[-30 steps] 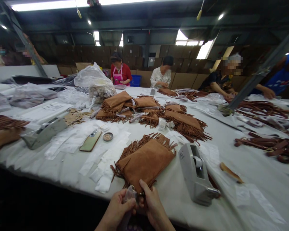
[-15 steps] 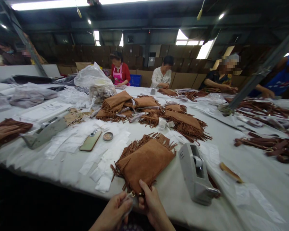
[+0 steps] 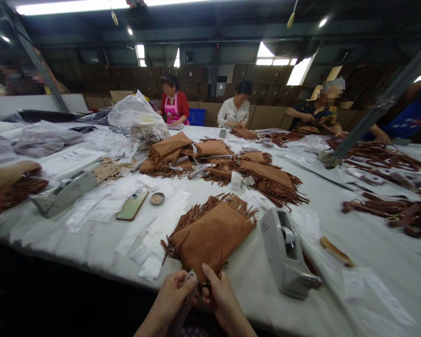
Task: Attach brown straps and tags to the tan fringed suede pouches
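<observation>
One brown fringed bag (image 3: 215, 231) is lying on the white-covered table (image 3: 247, 283) in the head view, just beside a grey tape dispenser (image 3: 284, 262). The right hand (image 3: 217, 291) is pinching its near corner between thumb and fingers, partly hiding a metal fitting (image 3: 206, 284). The left hand (image 3: 175, 295) is gripping clear plastic (image 3: 192, 276), its fingers covering most of it. Both forearms (image 3: 239, 322) are being cropped below, another person's hand (image 3: 14, 175) at far left.

A pale, cloth-covered surface (image 3: 245, 281) spreads beyond the right hand (image 3: 219, 295). Far past that hand, stacked brown cartons (image 3: 273, 96) stand below bright windows (image 3: 300, 72); a slanting metal post (image 3: 379, 110) rises to its right, and a tube light (image 3: 70, 8) glows high to its left.
</observation>
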Available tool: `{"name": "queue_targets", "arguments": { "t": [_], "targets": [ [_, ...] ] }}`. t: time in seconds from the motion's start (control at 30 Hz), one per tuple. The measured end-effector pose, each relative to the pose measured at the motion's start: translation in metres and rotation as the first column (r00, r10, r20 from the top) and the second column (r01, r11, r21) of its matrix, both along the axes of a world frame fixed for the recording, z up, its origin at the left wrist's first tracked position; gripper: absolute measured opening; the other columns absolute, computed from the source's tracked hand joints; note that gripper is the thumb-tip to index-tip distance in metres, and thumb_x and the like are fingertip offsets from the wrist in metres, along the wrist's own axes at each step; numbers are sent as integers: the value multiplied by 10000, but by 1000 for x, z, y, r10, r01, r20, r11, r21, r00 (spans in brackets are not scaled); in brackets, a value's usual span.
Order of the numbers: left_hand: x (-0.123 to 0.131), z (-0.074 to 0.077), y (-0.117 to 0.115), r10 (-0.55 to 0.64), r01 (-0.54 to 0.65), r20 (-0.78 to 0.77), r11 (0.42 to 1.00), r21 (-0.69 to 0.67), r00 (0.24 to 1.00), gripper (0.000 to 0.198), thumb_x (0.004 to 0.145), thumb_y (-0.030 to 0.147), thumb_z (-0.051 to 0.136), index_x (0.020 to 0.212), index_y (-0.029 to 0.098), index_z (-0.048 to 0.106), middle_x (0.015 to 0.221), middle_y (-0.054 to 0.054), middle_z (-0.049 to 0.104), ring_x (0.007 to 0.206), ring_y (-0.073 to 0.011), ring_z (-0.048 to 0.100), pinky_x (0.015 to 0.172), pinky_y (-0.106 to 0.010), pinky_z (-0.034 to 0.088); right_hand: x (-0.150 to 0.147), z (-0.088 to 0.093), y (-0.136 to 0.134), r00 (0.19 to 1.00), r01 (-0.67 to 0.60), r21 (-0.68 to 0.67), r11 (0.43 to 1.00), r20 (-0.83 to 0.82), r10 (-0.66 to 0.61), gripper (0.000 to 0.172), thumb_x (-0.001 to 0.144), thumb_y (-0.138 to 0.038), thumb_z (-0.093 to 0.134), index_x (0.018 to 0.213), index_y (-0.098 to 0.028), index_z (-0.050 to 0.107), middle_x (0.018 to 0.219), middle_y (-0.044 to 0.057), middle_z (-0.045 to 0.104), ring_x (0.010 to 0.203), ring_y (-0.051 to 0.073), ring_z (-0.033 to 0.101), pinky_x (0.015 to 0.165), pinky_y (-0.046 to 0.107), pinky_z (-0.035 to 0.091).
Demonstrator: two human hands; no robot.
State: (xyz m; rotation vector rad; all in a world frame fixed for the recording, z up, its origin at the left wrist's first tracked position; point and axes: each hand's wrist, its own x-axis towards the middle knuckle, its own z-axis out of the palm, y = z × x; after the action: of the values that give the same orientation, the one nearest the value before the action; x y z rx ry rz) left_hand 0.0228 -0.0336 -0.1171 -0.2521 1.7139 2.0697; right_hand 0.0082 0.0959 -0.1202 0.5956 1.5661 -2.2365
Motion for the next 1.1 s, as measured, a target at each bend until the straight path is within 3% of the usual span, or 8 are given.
{"name": "queue_targets", "arguments": {
  "t": [0.27,0.37,0.53,0.63,0.8,0.97,1.1],
  "targets": [
    [-10,7,-3,59,-69,-54,976,-209,997,443,676,570,606,524,167,502,402,71,382,362,-64,314,392,-214,197,0,6,0,999,33,35,999,1,-33,386,689,-508,678,713,-150,536,487,-62,474,336,33,364,292,142,269],
    [-11,-1,-6,51,-61,-55,976,-210,997,396,663,533,626,558,169,512,409,62,440,361,-73,351,401,-213,216,3,7,0,999,31,42,999,8,-32,413,677,-535,679,696,-153,524,478,-63,468,343,37,373,298,141,275],
    [-11,-4,-12,-27,16,-60,985,-172,998,368,624,450,692,766,115,634,577,-5,623,521,-122,519,518,-226,360,7,5,2,1000,10,49,999,14,-11,440,658,-572,674,695,-167,507,409,-85,416,323,46,354,297,148,276],
    [-13,2,-12,-52,26,-113,975,-221,992,333,671,434,644,740,109,665,576,-10,629,525,-129,523,541,-239,380,8,3,2,1000,15,41,999,0,-15,438,647,-563,687,705,-165,514,426,-83,428,330,45,362,304,148,290],
    [-20,6,-3,33,-72,-131,949,-308,991,215,639,345,638,591,135,627,526,-1,603,512,-134,510,517,-242,366,7,2,2,1000,6,41,999,-3,-5,437,654,-568,679,718,-164,525,441,-77,448,334,47,379,310,150,299],
    [-25,7,2,67,-98,-125,960,-262,990,225,638,358,623,567,146,601,481,12,562,469,-116,468,486,-234,342,19,-4,0,998,-62,124,990,-12,64,540,626,-658,650,679,-124,590,387,-41,482,289,60,377,283,170,274],
    [-25,12,1,29,-62,-141,970,-237,990,236,647,362,612,586,134,623,504,-1,578,473,-116,471,489,-233,344,32,-9,-9,993,-70,-33,997,95,73,542,541,-610,745,762,-130,628,518,10,622,339,64,448,309,158,296]
  ]
}}
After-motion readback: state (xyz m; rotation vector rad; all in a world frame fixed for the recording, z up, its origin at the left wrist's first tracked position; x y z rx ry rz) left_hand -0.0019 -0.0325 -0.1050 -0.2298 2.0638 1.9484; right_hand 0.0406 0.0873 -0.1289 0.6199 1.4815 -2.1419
